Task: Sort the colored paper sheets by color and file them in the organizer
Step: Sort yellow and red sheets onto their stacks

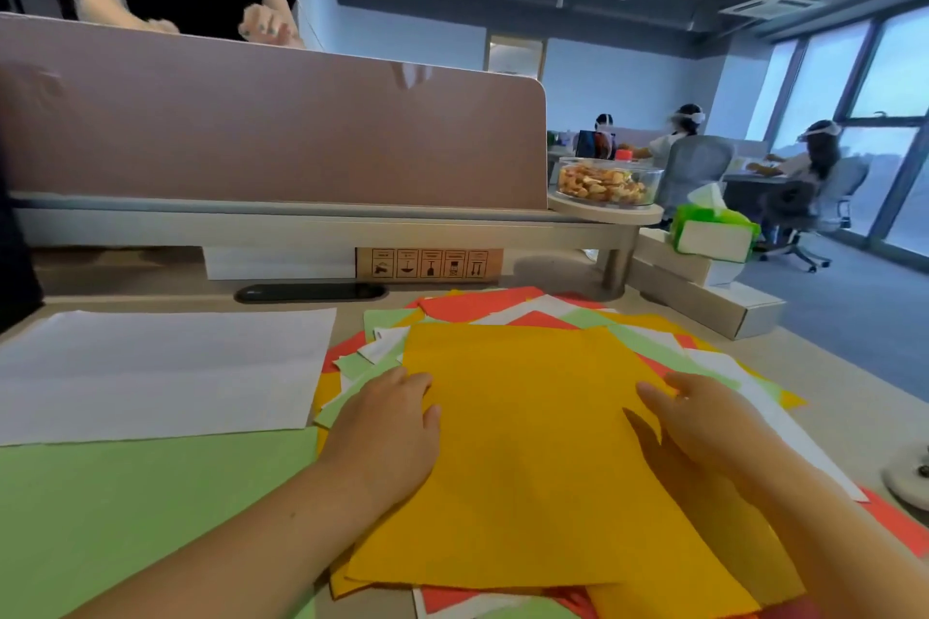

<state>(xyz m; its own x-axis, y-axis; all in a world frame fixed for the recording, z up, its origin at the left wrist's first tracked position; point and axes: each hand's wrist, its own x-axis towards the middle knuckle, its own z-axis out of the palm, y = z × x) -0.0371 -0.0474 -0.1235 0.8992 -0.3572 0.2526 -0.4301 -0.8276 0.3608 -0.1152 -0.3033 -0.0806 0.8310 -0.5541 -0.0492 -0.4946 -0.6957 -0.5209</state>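
While my left hand (387,422) lies flat on the lower-centre yellow sheet (528,457), my right hand (704,422), fingers straight, touches its edge.

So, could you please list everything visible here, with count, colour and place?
yellow sheet: one, yellow, top of pile
pile: many sheets, red, green, white, yellow, desk right
white sheet: one, white, desk left
green sheet: one, green, near left
bowl: one, clear, snacks inside, round shelf
tissue pack: one, green and white, far right
partition: one, brown, behind desk
left hand: one, flat on yellow sheet
right hand: one, at yellow sheet's right edge
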